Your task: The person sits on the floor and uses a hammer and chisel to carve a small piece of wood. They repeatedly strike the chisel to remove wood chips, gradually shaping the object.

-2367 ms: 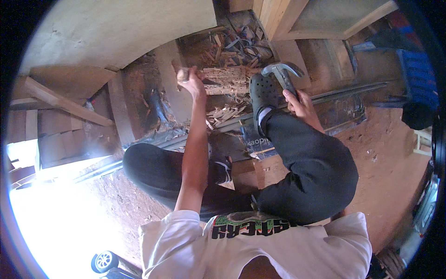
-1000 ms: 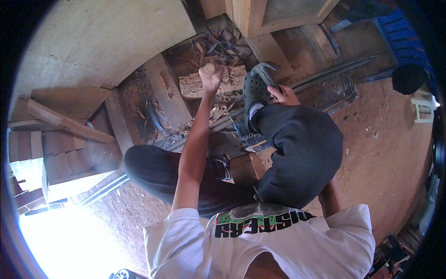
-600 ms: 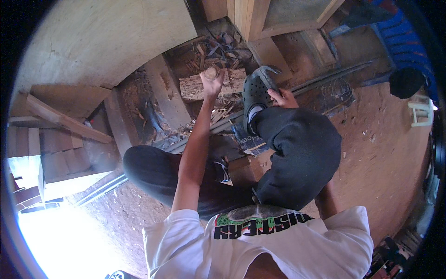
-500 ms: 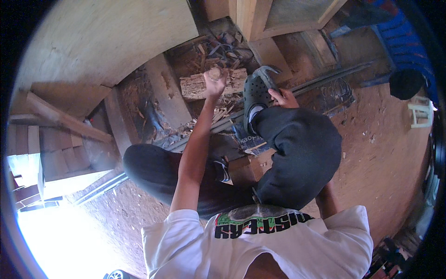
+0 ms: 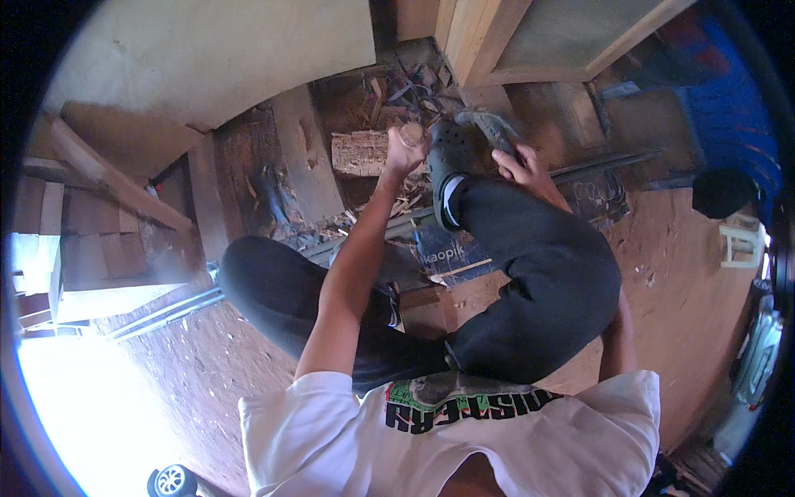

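Ahead of me, a rough, splintered block of wood [image 5: 356, 154] lies between the planks. Over its right end, my left hand [image 5: 402, 157] is closed around a round wooden handle [image 5: 412, 134], seen end-on from above. Whatever is at the lower end of that handle is hidden by the hand. My right hand [image 5: 523, 169] grips a claw hammer [image 5: 497, 134] by its shaft, a little blurred, raised to the right of the left hand. Between the two hands is my foot in a dark clog [image 5: 448, 157], beside the block.
Wood chips and scraps [image 5: 414, 87] are scattered beyond the block. Planks [image 5: 305, 157] stand on its left, with a large pale panel [image 5: 215, 58] above. A wooden frame [image 5: 489, 50] rises at the far right. Thin metal rods [image 5: 604, 163] run across the ground near a small pale stool [image 5: 739, 246].
My view has shifted slightly. The left hand has moved a little right along the block with the handle. The hammer and right hand have moved right, and more of the right forearm shows.
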Motion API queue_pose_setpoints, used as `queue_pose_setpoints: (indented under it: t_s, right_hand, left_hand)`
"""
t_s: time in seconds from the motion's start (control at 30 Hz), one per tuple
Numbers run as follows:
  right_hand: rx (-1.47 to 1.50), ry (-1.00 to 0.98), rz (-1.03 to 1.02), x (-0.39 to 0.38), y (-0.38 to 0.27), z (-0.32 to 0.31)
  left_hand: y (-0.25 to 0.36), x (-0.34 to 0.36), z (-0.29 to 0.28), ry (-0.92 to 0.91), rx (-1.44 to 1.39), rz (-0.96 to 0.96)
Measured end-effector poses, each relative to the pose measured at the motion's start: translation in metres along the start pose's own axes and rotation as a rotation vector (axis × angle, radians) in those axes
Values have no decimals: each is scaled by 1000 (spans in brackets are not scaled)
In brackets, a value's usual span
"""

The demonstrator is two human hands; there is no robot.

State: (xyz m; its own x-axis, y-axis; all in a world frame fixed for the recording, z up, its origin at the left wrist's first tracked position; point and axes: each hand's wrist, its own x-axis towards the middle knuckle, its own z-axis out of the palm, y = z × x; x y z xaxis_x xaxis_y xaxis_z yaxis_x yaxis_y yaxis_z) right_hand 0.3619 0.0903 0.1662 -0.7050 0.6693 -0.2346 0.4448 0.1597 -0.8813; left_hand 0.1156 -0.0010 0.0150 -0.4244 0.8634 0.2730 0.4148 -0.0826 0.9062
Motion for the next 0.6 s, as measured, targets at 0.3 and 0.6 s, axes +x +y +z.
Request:
queue_pose_setpoints:
  t_s: [0.3,0.6]
  right_hand:
    - [-145,-117,202,42,-29,-6]
    - [-348,-166,-208,37,-77,-12]
  left_hand:
    - [-57,-1,17,-13,318,211]
    - [-67,12,31,160,253,342]
